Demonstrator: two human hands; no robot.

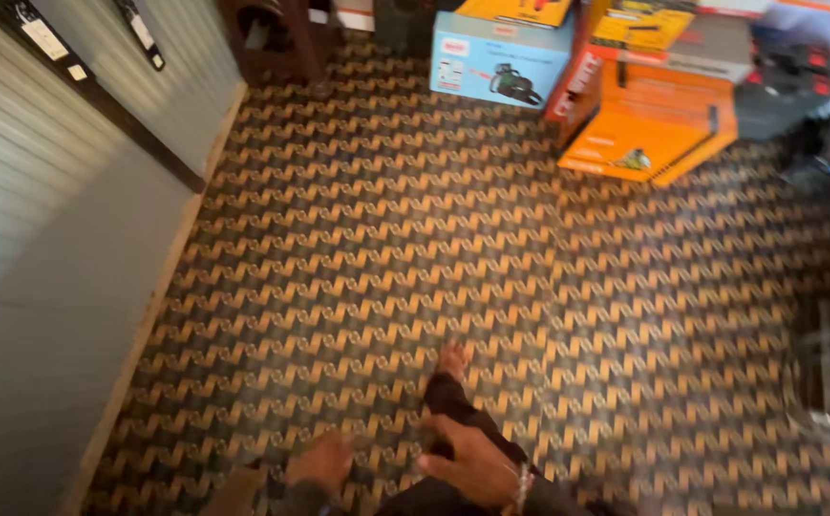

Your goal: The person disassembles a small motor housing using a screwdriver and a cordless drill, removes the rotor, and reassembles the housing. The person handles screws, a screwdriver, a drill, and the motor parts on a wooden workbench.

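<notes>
The right hand, a beaded bracelet at its wrist, hangs low over the carpet with fingers loosely spread and nothing in them. The left hand is just beside it, blurred; it looks empty and half open, though I can't be sure. A bare foot on a dark trouser leg is planted just ahead of them, so this reads as mid-stride across the room, nothing yet taken up.

Toward the carpet's far edge stand stacked boxes: a blue box and an orange box, well apart from both hands. Reaching them would take several more steps over open carpet. A grey panelled wall runs along the left edge; dark clutter crowds the right edge.
</notes>
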